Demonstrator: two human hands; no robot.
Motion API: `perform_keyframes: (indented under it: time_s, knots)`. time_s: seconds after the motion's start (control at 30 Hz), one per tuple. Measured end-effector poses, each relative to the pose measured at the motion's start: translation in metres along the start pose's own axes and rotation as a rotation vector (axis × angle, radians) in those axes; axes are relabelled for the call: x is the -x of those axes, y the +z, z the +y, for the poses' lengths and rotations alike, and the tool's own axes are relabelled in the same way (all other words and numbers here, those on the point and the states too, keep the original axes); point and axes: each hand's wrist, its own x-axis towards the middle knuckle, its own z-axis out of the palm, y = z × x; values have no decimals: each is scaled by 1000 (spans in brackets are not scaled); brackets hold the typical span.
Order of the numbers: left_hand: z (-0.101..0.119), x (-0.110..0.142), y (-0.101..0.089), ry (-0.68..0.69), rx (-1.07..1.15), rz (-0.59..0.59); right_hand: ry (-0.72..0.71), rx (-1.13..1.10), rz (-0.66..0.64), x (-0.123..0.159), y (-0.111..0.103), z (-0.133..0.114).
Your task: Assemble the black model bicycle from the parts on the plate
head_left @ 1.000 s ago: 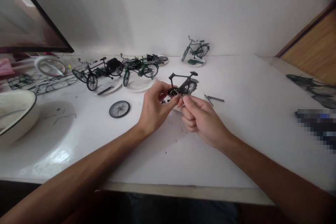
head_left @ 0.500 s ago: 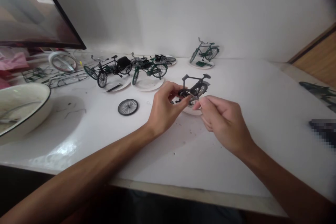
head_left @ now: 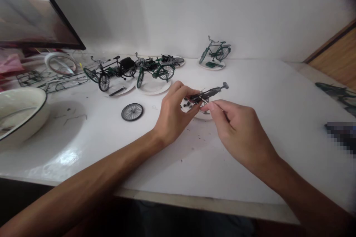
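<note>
My left hand [head_left: 174, 114] pinches a small black model bicycle frame [head_left: 209, 93] at its lower middle and holds it tipped almost flat above a white plate [head_left: 202, 115]. My right hand [head_left: 237, 129] is closed, its thumb and forefinger pressed together on a thin tool or part that touches the frame from the right; what it is I cannot make out. A loose spoked wheel [head_left: 132, 112] lies flat on the white table [head_left: 267, 92], to the left of my left hand.
Finished model bicycles [head_left: 108, 72] [head_left: 154, 69] [head_left: 215, 50] stand on plates along the back wall. A white bowl [head_left: 19, 113] sits at the left edge below a dark screen [head_left: 33, 14]. Wire parts [head_left: 47, 83] lie at back left. A wooden panel [head_left: 333, 53] rises at right.
The frame has tipped from upright to nearly flat in my left hand. My right hand has stayed at its right side, still pinched. The view shifted slightly.
</note>
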Motion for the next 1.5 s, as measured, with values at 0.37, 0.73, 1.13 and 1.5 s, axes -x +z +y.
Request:
perform_keyframes:
  time_s: [0.37,0.73,1.13,1.5]
  knots:
    - [-7,-3,2,73,-26,55,478,-1163,-256,3,18,-5]
    - [1,0,-5,-122,162,4,274,-970,-248,0,23,8]
    - [2,1,-6,-144,227,-38,-5,-227,-138,-5,6,12]
    - [-1,0,-5,-31,132,-84,216,-750,-457,-13,1,27]
